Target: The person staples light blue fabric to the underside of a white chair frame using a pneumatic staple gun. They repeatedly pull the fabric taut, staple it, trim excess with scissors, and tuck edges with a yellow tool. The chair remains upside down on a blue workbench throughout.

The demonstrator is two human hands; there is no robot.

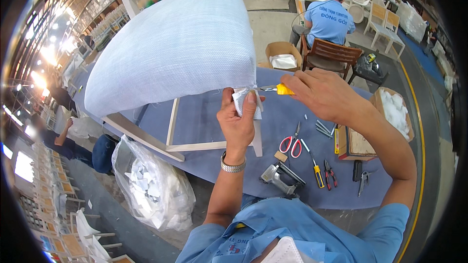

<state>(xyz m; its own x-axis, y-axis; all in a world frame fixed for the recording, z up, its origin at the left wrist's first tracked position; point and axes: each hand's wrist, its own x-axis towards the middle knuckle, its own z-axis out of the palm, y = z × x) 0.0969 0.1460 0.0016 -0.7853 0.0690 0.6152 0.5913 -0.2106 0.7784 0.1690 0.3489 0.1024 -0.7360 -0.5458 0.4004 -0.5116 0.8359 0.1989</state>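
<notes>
White fabric flap (242, 101) pinched in left hand (237, 122) fingers; right hand (325, 95) grips half-hidden yellow knife (283, 89).

blue-covered table (204, 131) | scissors (291, 144) | screwdriver (314, 165) | staple gun (280, 178) | pliers (330, 173)

A clear plastic bag (153, 190) of white scraps hangs off the surface's near-left edge. An open cardboard box (396, 112) of white stuffing stands at right; another cardboard box (282, 56) sits beyond.
</notes>
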